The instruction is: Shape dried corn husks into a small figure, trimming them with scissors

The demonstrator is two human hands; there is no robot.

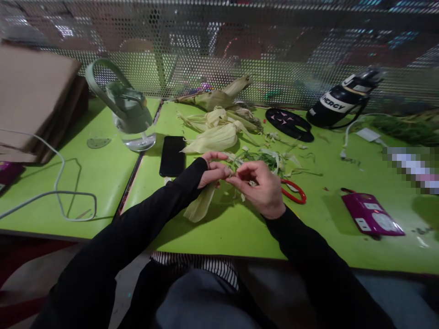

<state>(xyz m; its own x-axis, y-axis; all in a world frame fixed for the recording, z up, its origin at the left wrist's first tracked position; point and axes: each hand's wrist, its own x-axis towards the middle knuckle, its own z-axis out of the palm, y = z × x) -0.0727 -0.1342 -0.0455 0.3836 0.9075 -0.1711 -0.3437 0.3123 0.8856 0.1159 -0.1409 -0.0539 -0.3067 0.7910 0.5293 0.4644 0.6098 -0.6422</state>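
My left hand [214, 169] and my right hand [262, 187] meet over the green table [103, 173], both in black sleeves. The left hand's fingers are curled round a pale corn husk [200, 205] that hangs down below it to the table. My right hand pinches the same husk's upper end where the two hands touch. A pile of pale corn husks [219, 132] lies just beyond the hands, with green scraps [274, 160] beside it. Red-handled scissors [295, 194] lie partly hidden behind my right hand.
A black phone [172, 155] lies left of the husks. A green-lidded water jug [132, 114] and cardboard [34, 100] stand at the left, with a white cable [58, 192]. A black bottle [343, 103], a black disc [290, 123] and a magenta box [372, 214] are at the right. Perforated metal screen behind.
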